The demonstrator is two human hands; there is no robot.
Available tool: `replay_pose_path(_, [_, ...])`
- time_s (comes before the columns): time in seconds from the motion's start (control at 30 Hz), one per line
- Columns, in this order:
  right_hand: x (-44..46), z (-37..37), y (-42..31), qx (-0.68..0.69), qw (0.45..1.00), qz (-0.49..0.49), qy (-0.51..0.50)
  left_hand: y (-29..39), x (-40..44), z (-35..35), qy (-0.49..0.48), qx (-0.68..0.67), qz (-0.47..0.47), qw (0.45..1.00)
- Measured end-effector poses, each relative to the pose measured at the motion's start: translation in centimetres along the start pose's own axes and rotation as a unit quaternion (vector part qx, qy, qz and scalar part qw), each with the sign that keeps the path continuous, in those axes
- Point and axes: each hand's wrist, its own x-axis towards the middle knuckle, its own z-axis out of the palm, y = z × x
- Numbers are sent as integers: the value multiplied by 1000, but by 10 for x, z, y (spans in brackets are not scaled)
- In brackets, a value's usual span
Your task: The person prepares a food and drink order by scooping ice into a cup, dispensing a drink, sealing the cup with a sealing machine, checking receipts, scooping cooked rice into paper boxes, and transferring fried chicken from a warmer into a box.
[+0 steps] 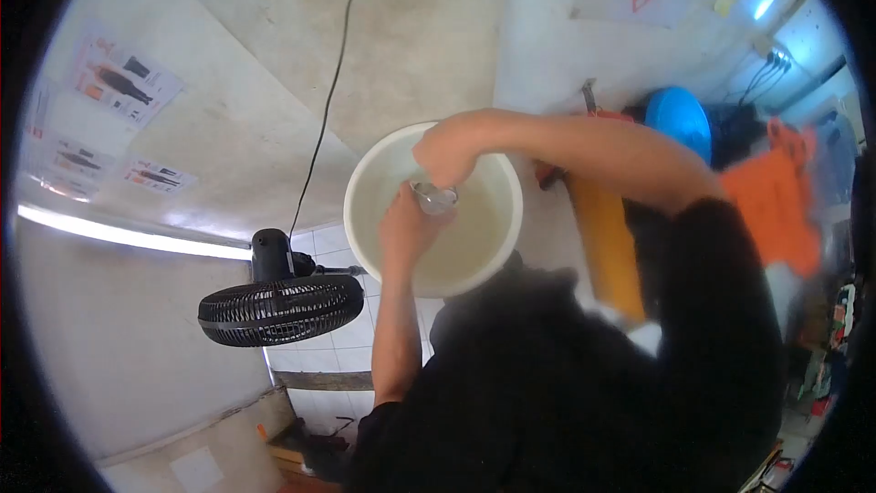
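Observation:
A large white tub (516, 228) stands below my hands, with cloudy, pale yellowish water (479, 246) inside. Over it, my left hand (406, 226) is wrapped round a small clear glass (436, 200), whose rim faces up toward me. My right hand (447, 152) reaches in from the right and is curled closed just above the rim of the glass. Its fingertips are turned down and hidden, so I cannot make out what they hold or whether they go inside the glass.
A black fan (281, 310) stands left of the tub, its cord (330, 96) running up the wall. To the right are a yellow panel (602, 237), a round blue object (680, 123) and an orange cloth or bag (774, 201). Posters (123, 80) hang on the left wall.

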Motion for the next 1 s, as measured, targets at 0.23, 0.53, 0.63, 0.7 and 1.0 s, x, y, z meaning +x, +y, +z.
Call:
replay_pose_path(0.23, [34,32,43,160,977,38,-133,-6,44,-17,-223,198,-5,954])
replay_pose_path(0.53, [32,57,50,306,932,63,-186,-14,60,1,-350,272,-10,896])
replay_pose_path(0.63, [35,63,53,328,925,62,-182,-17,64,5,-345,278,7,896])
replay_pose_path(0.7, [33,65,52,343,920,66,-177,-10,63,1,-370,307,-11,877])
replay_pose_path(1.0, [39,60,47,310,933,50,-177,-19,50,-8,-332,249,75,907])
